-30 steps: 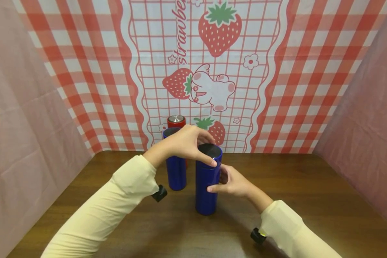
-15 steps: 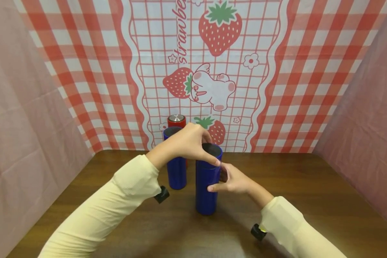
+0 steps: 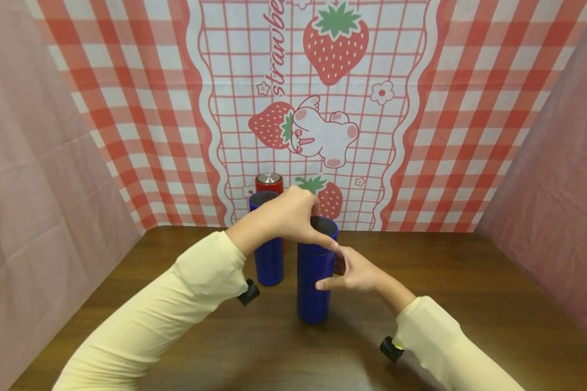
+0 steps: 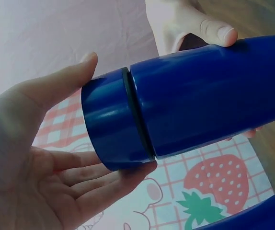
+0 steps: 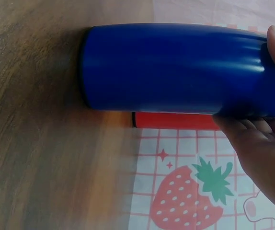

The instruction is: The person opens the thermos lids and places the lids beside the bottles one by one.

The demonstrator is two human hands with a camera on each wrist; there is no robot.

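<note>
I have the near blue flask upright on the wooden surface, between both hands. The left hand reaches over the top, and on my left wrist view its thumb and fingers clamp opposite sides of the cap, which sits on the body with a dark ring between. The right hand holds the body lower down, thumb and fingers clamped on it from either side. Behind the left forearm I see another blue flask, upright, with a red flask behind that.
</note>
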